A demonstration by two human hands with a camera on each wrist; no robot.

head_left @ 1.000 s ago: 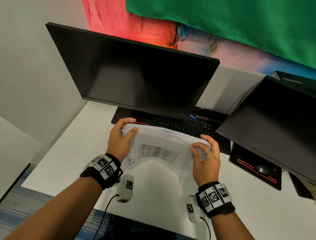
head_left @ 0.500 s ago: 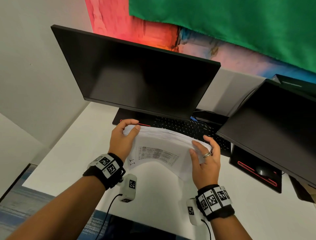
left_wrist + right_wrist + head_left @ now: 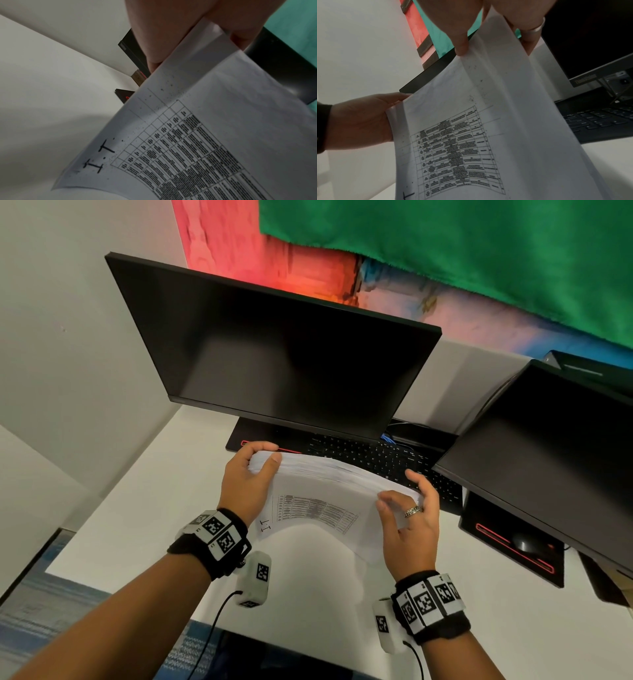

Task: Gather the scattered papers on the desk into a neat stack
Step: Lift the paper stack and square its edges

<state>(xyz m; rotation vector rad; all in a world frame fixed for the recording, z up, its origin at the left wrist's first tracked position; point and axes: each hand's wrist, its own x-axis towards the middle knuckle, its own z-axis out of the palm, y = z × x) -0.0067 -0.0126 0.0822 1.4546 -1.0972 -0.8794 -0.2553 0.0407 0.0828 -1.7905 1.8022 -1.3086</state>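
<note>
A stack of white papers stands upright on its lower edge above the white desk, bowed toward me, with a printed table on the near sheet. My left hand grips the stack's upper left corner, thumb in front and fingers curled over the top. My right hand holds the upper right corner, thumb on the front sheet and fingers behind, as the right wrist view shows. The stack's lower edge is hidden by the bowed front sheet.
A black monitor stands right behind the papers, with a black keyboard under it. A second dark monitor hangs over the right side, above a black mouse pad with a mouse. The desk's near edge runs below my wrists.
Both hands hold the stack much as before. The right hand's fingers have shifted a little along the upper right corner; the stack stays upright and bowed.
</note>
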